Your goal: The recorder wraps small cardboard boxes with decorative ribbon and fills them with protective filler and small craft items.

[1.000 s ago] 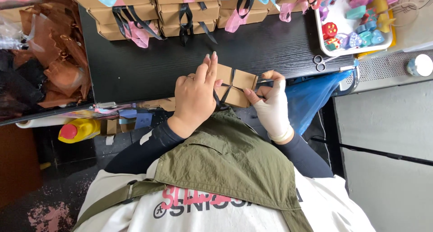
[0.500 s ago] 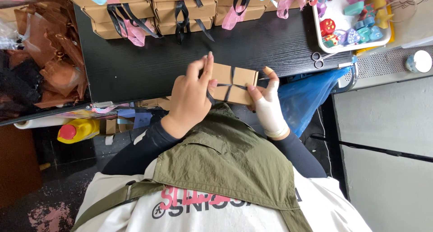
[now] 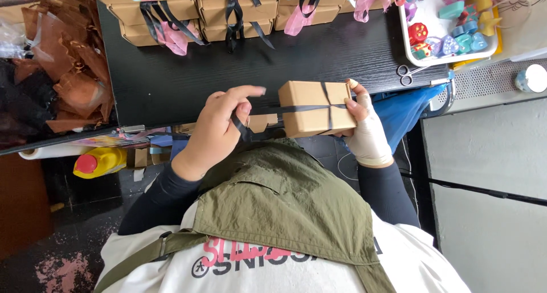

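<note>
**Ribbon pulled across a small cardboard box**

Nearest the camera is the person's green apron over a white shirt. Just beyond it, the left hand is closed on a dark ribbon, pinching it between thumb and fingers and drawing it taut to the left. The right hand, in a pale glove, grips the right end of a small brown box, held just above the near edge of the black table. The ribbon already crosses the box both lengthwise and crosswise, so the wrapping looks done and the tying seems to be the step in hand. The next move likely calls for steady tension while the loose ends are knotted.

Farther off, scissors lie near a white tray of small coloured shapes. At the far edge stand stacked boxes already tied with ribbons.
</note>
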